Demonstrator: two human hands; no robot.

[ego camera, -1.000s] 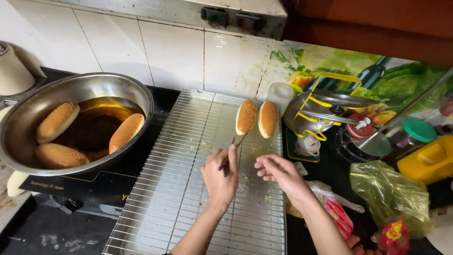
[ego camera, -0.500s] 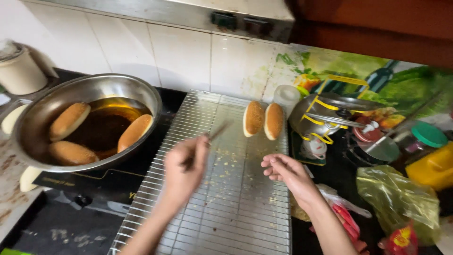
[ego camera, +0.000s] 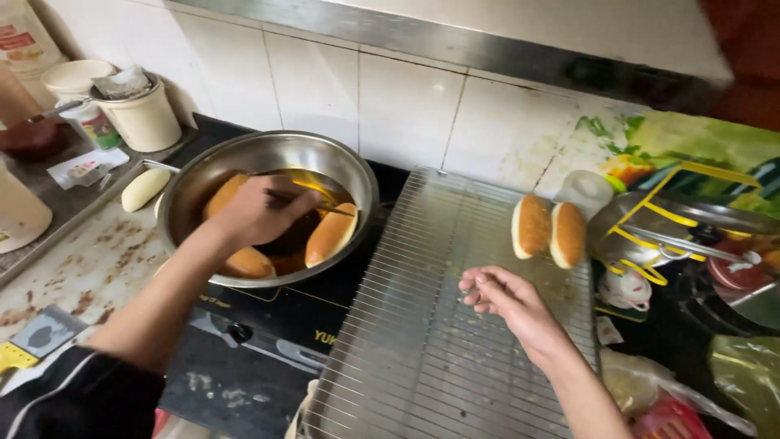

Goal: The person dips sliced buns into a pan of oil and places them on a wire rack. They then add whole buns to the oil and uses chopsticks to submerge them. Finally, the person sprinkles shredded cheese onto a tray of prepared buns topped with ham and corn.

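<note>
A: From the head view, what's the left hand [ego camera: 256, 213] doing?

B: It's over the pan [ego camera: 195, 183], fingers clenched on chopsticks [ego camera: 313, 203] whose tips reach a bun [ego camera: 331, 234] lying in the oil [ego camera: 313, 183]. Two more buns sit in the pan, one [ego camera: 221, 195] partly hidden behind the hand, one [ego camera: 248, 262] at the near edge

A: And the right hand [ego camera: 508, 302]?

B: Released, holding nothing, fingers loosely curled just above the rack [ego camera: 422, 341]. Two fried buns [ego camera: 548, 232] stand on edge at the rack's far right corner, touching each other

A: So which step is this?

B: I'd judge it's frying, with buns being turned or lifted out. A next move would call for a firm pinch on the slick bun, and letting oil drip before it crosses to the rack
</note>
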